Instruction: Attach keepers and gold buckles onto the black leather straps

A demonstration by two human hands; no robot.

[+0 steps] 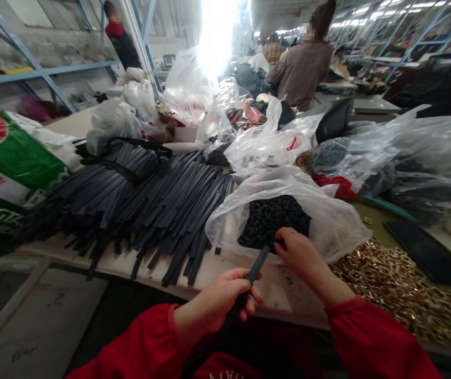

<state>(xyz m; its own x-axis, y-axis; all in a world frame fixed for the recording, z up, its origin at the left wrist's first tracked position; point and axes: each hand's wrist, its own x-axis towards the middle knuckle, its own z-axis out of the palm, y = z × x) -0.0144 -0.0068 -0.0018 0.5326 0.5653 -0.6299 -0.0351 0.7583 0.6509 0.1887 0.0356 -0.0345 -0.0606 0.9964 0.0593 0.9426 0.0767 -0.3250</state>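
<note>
In my left hand [229, 292] is a dark strap [258, 263], its free end pointing up and away from me. My right hand [294, 250] is just beyond that end, at the near edge of an open clear plastic bag [338, 223]. Small black pieces [274, 218] fill the bag. The right fingertips are pinched together over a small dark piece that I cannot make out clearly. Left of the bag, many black straps [178, 210] lie side by side, some with ends past the table edge.
A tray of gold-coloured metal buckles [399, 289] sits at the right, with a flat black piece [430, 252] on it. A green printed sack [8, 179] stands at the left. Plastic bags [272, 139] crowd the back of the table [280, 284]. Two people stand farther off.
</note>
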